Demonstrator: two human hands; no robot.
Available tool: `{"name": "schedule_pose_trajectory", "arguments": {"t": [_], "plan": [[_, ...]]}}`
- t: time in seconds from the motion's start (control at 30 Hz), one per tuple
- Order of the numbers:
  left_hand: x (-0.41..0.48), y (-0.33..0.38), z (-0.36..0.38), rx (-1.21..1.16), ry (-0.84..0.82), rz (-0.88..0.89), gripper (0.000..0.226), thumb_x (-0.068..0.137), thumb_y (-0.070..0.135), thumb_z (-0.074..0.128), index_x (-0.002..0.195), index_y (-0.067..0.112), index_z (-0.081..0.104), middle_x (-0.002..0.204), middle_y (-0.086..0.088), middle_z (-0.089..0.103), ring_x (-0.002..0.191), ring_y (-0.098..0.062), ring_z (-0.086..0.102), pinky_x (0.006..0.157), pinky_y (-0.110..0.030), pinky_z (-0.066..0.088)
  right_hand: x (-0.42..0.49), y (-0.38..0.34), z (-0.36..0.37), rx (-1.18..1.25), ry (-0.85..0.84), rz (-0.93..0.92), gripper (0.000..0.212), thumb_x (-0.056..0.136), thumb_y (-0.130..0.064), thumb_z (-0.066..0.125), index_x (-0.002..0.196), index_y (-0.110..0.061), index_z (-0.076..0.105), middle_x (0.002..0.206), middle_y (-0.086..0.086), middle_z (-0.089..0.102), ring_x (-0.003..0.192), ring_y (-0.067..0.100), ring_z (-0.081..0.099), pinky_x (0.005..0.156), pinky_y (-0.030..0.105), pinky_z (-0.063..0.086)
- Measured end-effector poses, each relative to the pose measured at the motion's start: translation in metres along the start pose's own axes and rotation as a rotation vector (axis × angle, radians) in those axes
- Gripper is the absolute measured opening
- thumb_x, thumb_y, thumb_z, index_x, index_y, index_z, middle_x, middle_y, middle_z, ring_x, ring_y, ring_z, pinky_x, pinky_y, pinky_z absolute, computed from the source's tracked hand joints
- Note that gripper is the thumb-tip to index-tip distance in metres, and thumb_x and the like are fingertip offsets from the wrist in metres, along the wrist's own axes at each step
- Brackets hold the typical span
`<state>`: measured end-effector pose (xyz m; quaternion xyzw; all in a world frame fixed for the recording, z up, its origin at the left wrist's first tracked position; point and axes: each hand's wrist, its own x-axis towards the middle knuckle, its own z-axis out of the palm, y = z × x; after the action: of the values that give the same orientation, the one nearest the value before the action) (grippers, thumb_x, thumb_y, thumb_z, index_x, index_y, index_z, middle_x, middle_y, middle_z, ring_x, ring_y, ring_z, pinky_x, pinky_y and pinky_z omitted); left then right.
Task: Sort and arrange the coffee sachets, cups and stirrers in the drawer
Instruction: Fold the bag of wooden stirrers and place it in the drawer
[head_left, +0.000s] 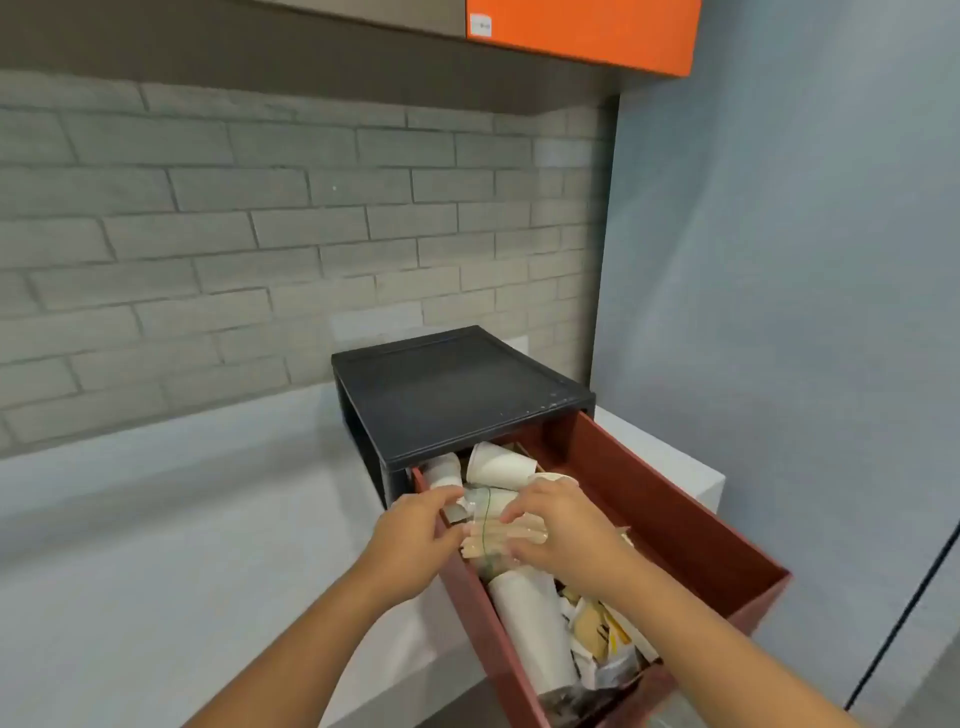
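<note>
Black plastic housing box (457, 395) sits on white countertop (156, 519), back near grey brick-pattern tiled wall (260, 234). Glossy orange overhead cabinet (582, 31) up top, small white label (480, 25) at its left edge. Plain blue-grey side wall (779, 260) right; thin black cable (902, 623) lower right.

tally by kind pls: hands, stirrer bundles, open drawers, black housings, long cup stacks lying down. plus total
hands: 2 (left hand, right hand)
stirrer bundle: 1
open drawer: 1
black housing: 1
long cup stack: 1
total: 6
loose cups and sachets are too jumbled to count.
</note>
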<state>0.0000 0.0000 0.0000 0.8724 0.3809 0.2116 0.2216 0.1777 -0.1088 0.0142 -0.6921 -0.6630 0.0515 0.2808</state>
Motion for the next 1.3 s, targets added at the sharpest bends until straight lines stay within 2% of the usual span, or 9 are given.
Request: {"name": "schedule_pose_trajectory", "arguments": {"t": [0.2, 0.33, 0.53, 0.67, 0.87, 1.03, 1.1, 1.23, 1.3], "plan": [[0.020, -0.011, 0.004, 0.012, -0.100, 0.112, 0.049, 0.097, 0.037, 0.057, 0.143, 0.039, 0.044, 0.113, 0.016, 0.055, 0.089, -0.004, 0.055, 0.090, -0.027, 0.046, 0.004, 0.001, 0.033, -0.143, -0.072, -0.093, 0.036, 0.076, -0.043, 0.072, 0.110, -0.033, 0.064, 0.107, -0.017, 0.052, 0.096, 0.008, 0.035, 0.087, 0.024, 0.036], [0.029, -0.018, 0.008, -0.062, -0.135, 0.149, 0.046, 0.097, 0.036, 0.056, 0.141, 0.044, 0.044, 0.115, 0.028, 0.057, 0.073, -0.004, 0.057, 0.076, -0.018, 0.045, 0.007, 0.002, 0.040, -0.147, 0.022, -0.111, 0.021, 0.080, -0.040, 0.068, 0.098, -0.030, 0.067, 0.100, -0.017, 0.055, 0.091, 0.007, 0.036, 0.081, 0.024, 0.036], [0.030, -0.026, 0.010, -0.119, -0.102, 0.171, 0.038, 0.103, 0.020, 0.045, 0.135, 0.037, 0.055, 0.114, 0.026, 0.060, 0.112, 0.003, 0.051, 0.103, -0.027, 0.043, 0.008, 0.003, 0.040, -0.061, 0.056, -0.059, 0.009, 0.087, -0.025, 0.064, 0.094, -0.027, 0.070, 0.099, -0.016, 0.063, 0.094, 0.010, 0.048, 0.083, 0.024, 0.041], [0.033, -0.029, 0.008, -0.137, -0.111, 0.181, 0.054, 0.097, 0.007, 0.042, 0.136, 0.043, 0.051, 0.119, 0.034, 0.053, 0.118, 0.007, 0.047, 0.104, -0.024, 0.043, 0.007, 0.004, 0.031, 0.068, 0.149, 0.026, 0.008, 0.091, -0.022, 0.058, 0.093, -0.028, 0.063, 0.093, -0.018, 0.062, 0.092, 0.004, 0.053, 0.081, 0.032, 0.047], [0.042, -0.028, 0.007, -0.217, -0.164, 0.200, 0.065, 0.086, 0.027, 0.062, 0.138, 0.057, 0.036, 0.122, 0.050, 0.041, 0.126, 0.016, 0.034, 0.103, -0.019, 0.035, 0.016, 0.008, 0.005, 0.318, 0.318, 0.095, 0.014, 0.097, -0.015, 0.054, 0.092, -0.028, 0.059, 0.087, -0.013, 0.064, 0.085, 0.007, 0.061, 0.075, 0.035, 0.052], [0.054, -0.018, 0.012, -0.213, -0.128, 0.175, 0.080, 0.080, 0.043, 0.077, 0.140, 0.058, 0.027, 0.132, 0.031, 0.048, 0.129, 0.006, 0.037, 0.104, -0.017, 0.032, 0.028, 0.015, -0.012, 0.411, 0.340, 0.094, 0.012, 0.097, -0.013, 0.054, 0.096, -0.023, 0.060, 0.090, -0.009, 0.065, 0.091, 0.010, 0.062, 0.080, 0.040, 0.053], [0.058, -0.013, 0.015, -0.216, -0.118, 0.147, 0.085, 0.076, 0.046, 0.080, 0.144, 0.053, 0.029, 0.131, 0.026, 0.050, 0.128, 0.002, 0.040, 0.108, -0.026, 0.035, 0.033, 0.020, -0.018, 0.439, 0.326, 0.087, 0.013, 0.097, -0.012, 0.054, 0.095, -0.024, 0.060, 0.090, -0.010, 0.065, 0.092, 0.010, 0.062, 0.079, 0.037, 0.054], [0.064, 0.003, 0.023, -0.350, -0.097, 0.087, 0.082, 0.073, 0.043, 0.084, 0.139, 0.053, 0.035, 0.120, 0.028, 0.057, 0.114, 0.014, 0.049, 0.091, -0.009, 0.043, 0.043, 0.029, -0.032, 0.489, 0.307, 0.024, 0.016, 0.098, -0.013, 0.054, 0.093, -0.027, 0.059, 0.088, -0.014, 0.063, 0.088, 0.002, 0.062, 0.069, 0.015, 0.050], [0.067, 0.010, 0.026, -0.455, -0.077, 0.037, 0.079, 0.072, 0.039, 0.086, 0.137, 0.050, 0.041, 0.121, 0.020, 0.063, 0.112, 0.000, 0.060, 0.095, -0.023, 0.050, 0.048, 0.035, -0.040, 0.513, 0.306, 0.004, 0.015, 0.097, -0.014, 0.054, 0.093, -0.028, 0.059, 0.087, -0.016, 0.063, 0.087, 0.002, 0.062, 0.069, 0.011, 0.048]]}}
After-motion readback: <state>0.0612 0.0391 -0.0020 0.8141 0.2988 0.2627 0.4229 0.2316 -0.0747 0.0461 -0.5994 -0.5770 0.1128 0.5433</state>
